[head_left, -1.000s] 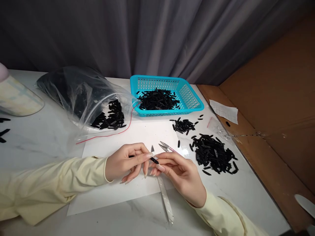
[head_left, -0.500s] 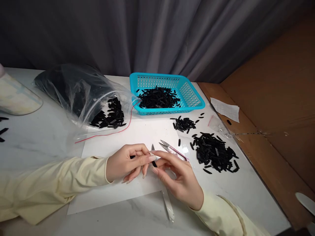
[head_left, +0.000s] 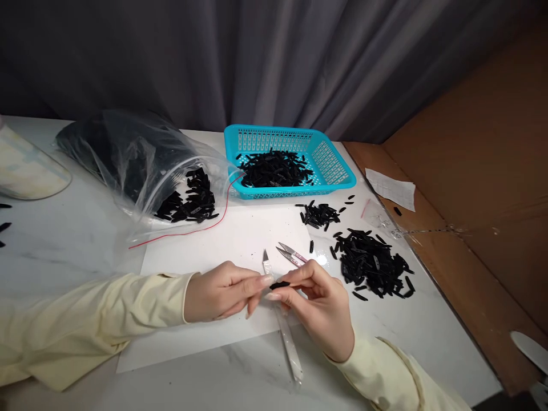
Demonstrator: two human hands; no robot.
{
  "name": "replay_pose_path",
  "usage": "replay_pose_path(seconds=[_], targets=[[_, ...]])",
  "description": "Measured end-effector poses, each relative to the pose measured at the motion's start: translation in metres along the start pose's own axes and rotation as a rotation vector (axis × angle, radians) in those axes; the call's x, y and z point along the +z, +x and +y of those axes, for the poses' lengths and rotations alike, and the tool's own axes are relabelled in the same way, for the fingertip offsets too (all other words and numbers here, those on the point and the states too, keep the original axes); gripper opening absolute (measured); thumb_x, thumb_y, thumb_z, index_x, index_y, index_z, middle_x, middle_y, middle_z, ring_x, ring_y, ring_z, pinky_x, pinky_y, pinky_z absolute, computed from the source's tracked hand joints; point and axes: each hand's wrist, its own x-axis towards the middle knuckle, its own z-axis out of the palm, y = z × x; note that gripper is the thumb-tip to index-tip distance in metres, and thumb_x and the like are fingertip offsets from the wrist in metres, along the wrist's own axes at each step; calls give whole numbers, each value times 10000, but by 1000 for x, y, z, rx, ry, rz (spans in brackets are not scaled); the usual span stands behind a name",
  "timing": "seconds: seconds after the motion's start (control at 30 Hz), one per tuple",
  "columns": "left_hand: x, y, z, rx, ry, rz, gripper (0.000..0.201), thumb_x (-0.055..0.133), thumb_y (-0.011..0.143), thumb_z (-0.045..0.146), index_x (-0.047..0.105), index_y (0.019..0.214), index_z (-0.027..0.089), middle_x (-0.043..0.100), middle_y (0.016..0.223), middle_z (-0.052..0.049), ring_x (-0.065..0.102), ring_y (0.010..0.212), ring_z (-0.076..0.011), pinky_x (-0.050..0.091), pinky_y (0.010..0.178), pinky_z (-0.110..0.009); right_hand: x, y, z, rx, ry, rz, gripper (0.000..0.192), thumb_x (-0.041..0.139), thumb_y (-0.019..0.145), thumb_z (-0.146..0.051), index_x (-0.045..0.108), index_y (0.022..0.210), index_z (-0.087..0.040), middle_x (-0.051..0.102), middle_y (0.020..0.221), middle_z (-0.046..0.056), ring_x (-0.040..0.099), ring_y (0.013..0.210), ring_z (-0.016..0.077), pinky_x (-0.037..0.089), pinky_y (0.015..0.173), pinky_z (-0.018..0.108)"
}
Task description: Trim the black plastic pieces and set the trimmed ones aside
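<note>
Over the white paper (head_left: 261, 228), my left hand (head_left: 226, 291) and my right hand (head_left: 319, 302) meet fingertip to fingertip. Between them is a small, slim black piece (head_left: 279, 285) with pointed ends, lying nearly level. My left thumb and fingers pinch its left end; the thumb and forefinger of my right hand close on it from the other side. Beneath the hands lies a white-handled craft knife (head_left: 291, 354), its blade pointing away from me. Thread snips (head_left: 289, 254) with pink handles rest just beyond my right hand, which partly covers them.
A blue basket (head_left: 295, 191) holds many black pieces. To its left, a clear zip bag (head_left: 141, 154) with a red seal strip spills more. A small pile (head_left: 320, 215) and a larger pile (head_left: 372, 262) lie at right, near a paper slip (head_left: 390, 188) and the table edge.
The black piece has turned from steep to nearly level between my fingers. My right forefinger has bent in onto it, and the left fingers have closed up. More of the knife blade shows.
</note>
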Motion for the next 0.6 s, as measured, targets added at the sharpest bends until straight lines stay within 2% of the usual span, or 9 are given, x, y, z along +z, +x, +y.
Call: replay_pose_path(seconds=[0.1, 0.2, 0.6], targets=[[1, -1, 3, 7, -15, -91, 449, 322, 882, 523, 496, 679, 162, 294, 334, 96, 228, 292, -49, 224, 344, -200, 2, -3, 2, -144, -76, 6, 256, 704, 735, -225, 466, 643, -203, 636, 573, -9, 546, 439, 112, 449, 407, 235], [1, -1, 5, -13, -56, -147, 414, 315, 892, 502, 460, 690, 171, 306, 347, 97, 228, 295, -49, 216, 335, -191, 2, -6, 4, -244, -101, -70, 234, 683, 753, -158, 472, 665, -202, 663, 613, -14, 565, 473, 119, 449, 430, 243], [-1, -2, 4, -72, -338, -149, 456, 401, 846, 511, 429, 535, 178, 248, 281, 85, 190, 226, -47, 142, 242, -167, -4, -1, 0, -325, -234, -122, 29, 621, 809, -162, 626, 792, -185, 687, 700, 17, 617, 549, 131, 493, 482, 227]])
